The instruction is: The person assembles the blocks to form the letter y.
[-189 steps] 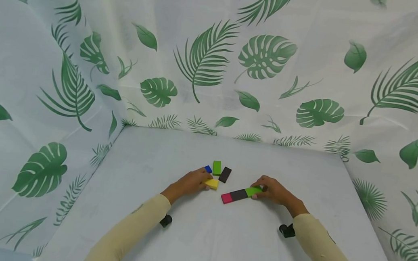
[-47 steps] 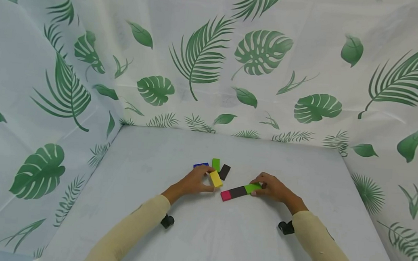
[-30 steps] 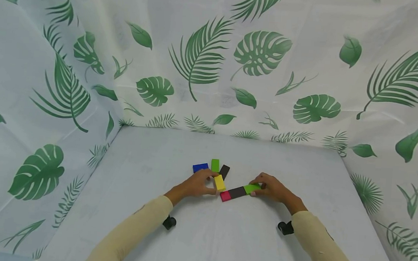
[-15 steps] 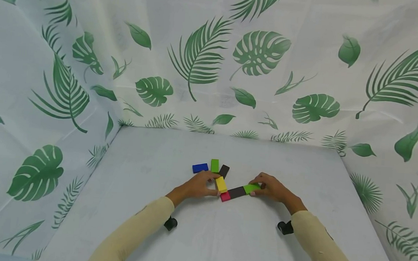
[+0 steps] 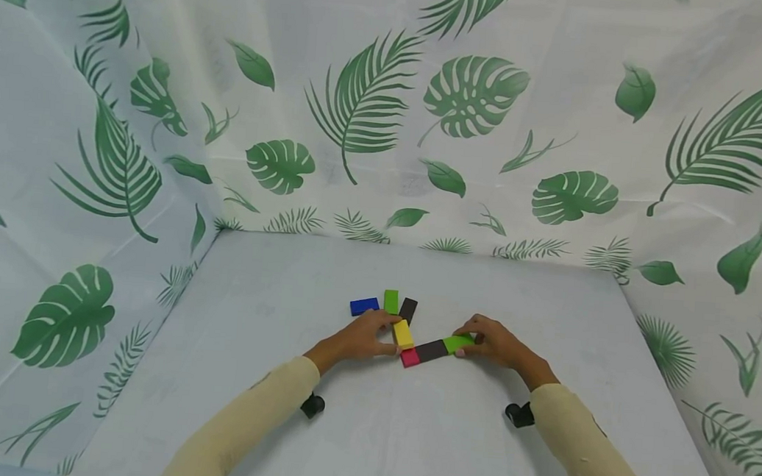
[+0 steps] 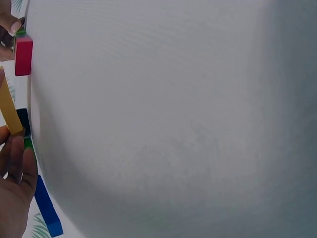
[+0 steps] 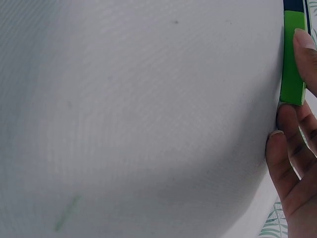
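Between thumb and fingers, my left hand (image 5: 361, 336) pinches a yellow block (image 5: 404, 334), tilted over the end of a red block (image 5: 410, 357) in the head view. The red block begins a row that continues with a dark block (image 5: 432, 351) and a green block (image 5: 458, 344). At the row's right end my right hand (image 5: 496, 342) grips the green block; the right wrist view shows the thumb (image 7: 304, 42) along that block's side (image 7: 293, 74). In the left wrist view, the yellow block (image 6: 9, 106) stands apart from the red block (image 6: 24, 57).
Behind the left hand lie a blue block (image 5: 363, 307), a second green block (image 5: 391, 302) and another dark block (image 5: 408, 310). They rest on a white-covered table (image 5: 406, 446). A leaf-printed curtain (image 5: 389, 120) rises at the table's back and sides.
My left hand has lifted the yellow block and carried it right, to the red block's end. The blue block, earlier partly covered, now shows more. My right hand keeps its place on the green block.
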The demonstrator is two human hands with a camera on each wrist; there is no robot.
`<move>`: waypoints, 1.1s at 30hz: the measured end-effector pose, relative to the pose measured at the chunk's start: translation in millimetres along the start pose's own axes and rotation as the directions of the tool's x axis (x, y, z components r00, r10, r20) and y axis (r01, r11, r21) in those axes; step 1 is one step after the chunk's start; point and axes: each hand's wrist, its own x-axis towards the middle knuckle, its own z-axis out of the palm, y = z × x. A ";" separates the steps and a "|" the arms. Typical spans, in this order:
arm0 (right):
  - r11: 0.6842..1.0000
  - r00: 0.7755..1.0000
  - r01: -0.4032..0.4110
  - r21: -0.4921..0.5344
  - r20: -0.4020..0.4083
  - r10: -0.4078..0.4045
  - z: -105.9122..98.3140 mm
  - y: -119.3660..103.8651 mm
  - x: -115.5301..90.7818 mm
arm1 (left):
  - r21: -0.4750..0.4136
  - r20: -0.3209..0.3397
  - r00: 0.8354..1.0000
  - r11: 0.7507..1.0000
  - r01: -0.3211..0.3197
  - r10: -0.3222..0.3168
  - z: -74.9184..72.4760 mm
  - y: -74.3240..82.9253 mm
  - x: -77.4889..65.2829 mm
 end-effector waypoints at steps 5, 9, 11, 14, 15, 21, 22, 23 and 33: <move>1.000 1.000 -0.007 0.004 0.003 0.007 0.0 -0.3 1.0 | 0.001 -0.004 1.000 1.000 0.017 -0.017 0.8 -0.4 2.8; 1.000 1.000 0.001 0.001 0.000 -0.001 -0.7 -1.7 0.0 | 0.006 -0.006 1.000 1.000 0.021 -0.021 0.1 0.7 4.2; 1.000 1.000 0.002 -0.001 -0.001 -0.002 -0.9 -2.2 -0.8 | 0.013 -0.005 1.000 1.000 0.022 -0.022 -0.9 1.2 4.8; 1.000 1.000 0.006 -0.004 -0.003 -0.006 -0.8 -2.1 -0.8 | 0.013 -0.007 1.000 1.000 0.026 -0.026 -1.8 1.7 5.3; 1.000 1.000 0.010 -0.006 -0.004 -0.010 -0.7 -1.9 -0.7 | 0.014 -0.006 1.000 0.999 0.029 -0.029 -2.2 1.8 5.5; 1.000 1.000 0.022 0.002 -0.009 -0.022 -0.7 -0.7 -1.0 | 0.010 -0.012 0.999 0.999 0.042 -0.042 -4.1 2.1 6.3; 1.000 1.000 0.021 0.005 -0.010 -0.021 -0.8 -0.5 -1.3 | 0.010 -0.013 0.999 0.999 0.043 -0.043 -4.4 2.2 6.4; 1.000 1.000 0.019 0.011 -0.010 -0.018 -0.9 -0.3 -1.5 | 0.008 -0.012 0.999 0.999 0.045 -0.045 -4.9 2.6 6.4; 0.999 1.000 0.012 0.037 -0.005 -0.011 0.3 1.9 -0.5 | 0.008 -0.005 1.000 1.000 0.028 -0.028 -1.3 1.4 5.2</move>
